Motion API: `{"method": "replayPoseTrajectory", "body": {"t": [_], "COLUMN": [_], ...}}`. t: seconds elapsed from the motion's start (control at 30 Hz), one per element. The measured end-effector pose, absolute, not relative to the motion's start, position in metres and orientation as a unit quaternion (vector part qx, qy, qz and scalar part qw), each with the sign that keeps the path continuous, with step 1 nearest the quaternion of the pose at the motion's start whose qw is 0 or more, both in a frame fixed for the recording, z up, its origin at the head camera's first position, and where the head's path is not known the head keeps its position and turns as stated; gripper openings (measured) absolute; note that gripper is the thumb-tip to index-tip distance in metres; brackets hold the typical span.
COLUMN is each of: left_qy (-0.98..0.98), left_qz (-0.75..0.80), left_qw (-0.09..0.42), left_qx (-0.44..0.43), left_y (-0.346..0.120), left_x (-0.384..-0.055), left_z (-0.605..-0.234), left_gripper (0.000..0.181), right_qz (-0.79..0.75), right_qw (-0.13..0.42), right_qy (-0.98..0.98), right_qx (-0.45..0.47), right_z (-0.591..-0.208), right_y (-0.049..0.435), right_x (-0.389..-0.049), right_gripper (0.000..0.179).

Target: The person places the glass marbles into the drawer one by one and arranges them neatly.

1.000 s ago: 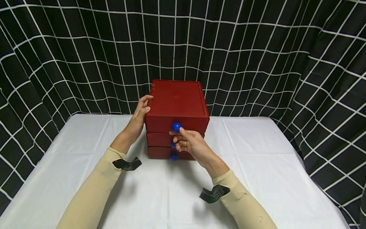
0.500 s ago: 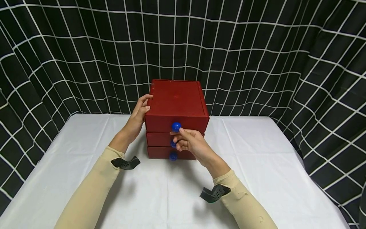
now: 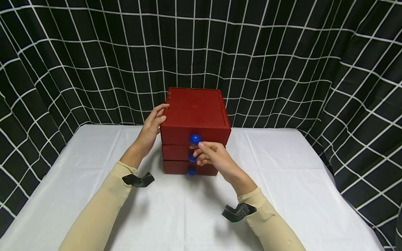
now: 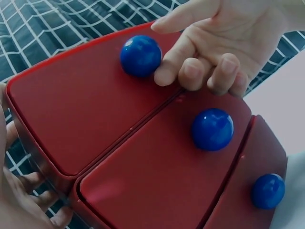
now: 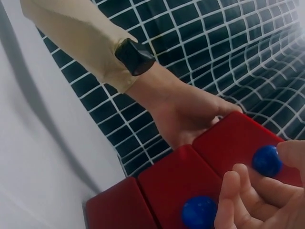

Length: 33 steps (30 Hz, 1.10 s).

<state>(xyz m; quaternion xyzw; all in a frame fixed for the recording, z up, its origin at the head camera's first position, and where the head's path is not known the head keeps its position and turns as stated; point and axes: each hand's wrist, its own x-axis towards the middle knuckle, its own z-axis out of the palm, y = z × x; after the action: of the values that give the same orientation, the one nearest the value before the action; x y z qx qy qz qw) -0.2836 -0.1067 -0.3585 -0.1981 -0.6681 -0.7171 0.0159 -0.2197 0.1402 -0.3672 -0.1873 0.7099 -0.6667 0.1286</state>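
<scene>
A red cabinet (image 3: pixel 194 108) of three stacked drawers stands on the white table, every drawer pushed in and each with a round blue knob. My left hand (image 3: pixel 149 130) rests against the cabinet's left side, its fingertips near the upper edge. At the front, my right hand (image 3: pixel 216 157) is beside the top knob (image 3: pixel 195 139). In the left wrist view, the thumb and index finger of that right hand (image 4: pixel 224 43) are spread apart by the top knob (image 4: pixel 140 56), not closed round it. Its other fingers hang loosely curled above the middle knob (image 4: pixel 212 129).
The bottom knob (image 3: pixel 191 171) is low on the cabinet's front. A white cloth (image 3: pixel 157 216) covers the table. Behind and on both sides hangs a black curtain (image 3: pixel 270 66) with a white grid. Each wrist wears a dark camera mount (image 3: pixel 238 212).
The right hand has drawn back slightly to the right and toward me, and its pinch at the top knob has loosened. The left hand stays on the cabinet's side.
</scene>
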Motion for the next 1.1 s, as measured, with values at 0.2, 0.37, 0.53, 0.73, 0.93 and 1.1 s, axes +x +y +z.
{"method": "replayPoseTrajectory", "body": {"t": [0.2, 0.37, 0.53, 0.73, 0.93, 1.1], "left_qy": [-0.672, -0.673, -0.665, -0.657, -0.647, -0.640], "left_qz": [-0.714, -0.714, -0.722, -0.729, -0.738, -0.745], "left_qw": [0.021, 0.019, 0.025, 0.029, 0.041, 0.048], "left_qx": [-0.194, -0.192, -0.191, -0.189, -0.185, -0.180], "left_y": [-0.105, -0.105, -0.106, -0.107, -0.110, -0.113], "left_x": [-0.282, -0.281, -0.277, -0.273, -0.269, -0.264], "left_z": [-0.357, -0.357, -0.355, -0.358, -0.359, -0.360], "left_gripper": [0.050, 0.049, 0.049, 0.049, 0.050, 0.050], "right_qz": [-0.649, -0.624, -0.615, -0.604, -0.596, -0.596], "right_qw": [0.120, 0.104, 0.096, 0.092, 0.085, 0.085], "right_qy": [0.726, 0.746, 0.754, 0.761, 0.766, 0.763], "right_qx": [-0.191, -0.207, -0.212, -0.217, -0.226, -0.233], "right_z": [-0.364, -0.362, -0.359, -0.355, -0.350, -0.348], "right_y": [0.144, 0.147, 0.151, 0.156, 0.161, 0.163], "right_x": [-0.219, -0.219, -0.218, -0.216, -0.214, -0.213], "right_gripper": [0.041, 0.039, 0.036, 0.035, 0.035, 0.036]}}
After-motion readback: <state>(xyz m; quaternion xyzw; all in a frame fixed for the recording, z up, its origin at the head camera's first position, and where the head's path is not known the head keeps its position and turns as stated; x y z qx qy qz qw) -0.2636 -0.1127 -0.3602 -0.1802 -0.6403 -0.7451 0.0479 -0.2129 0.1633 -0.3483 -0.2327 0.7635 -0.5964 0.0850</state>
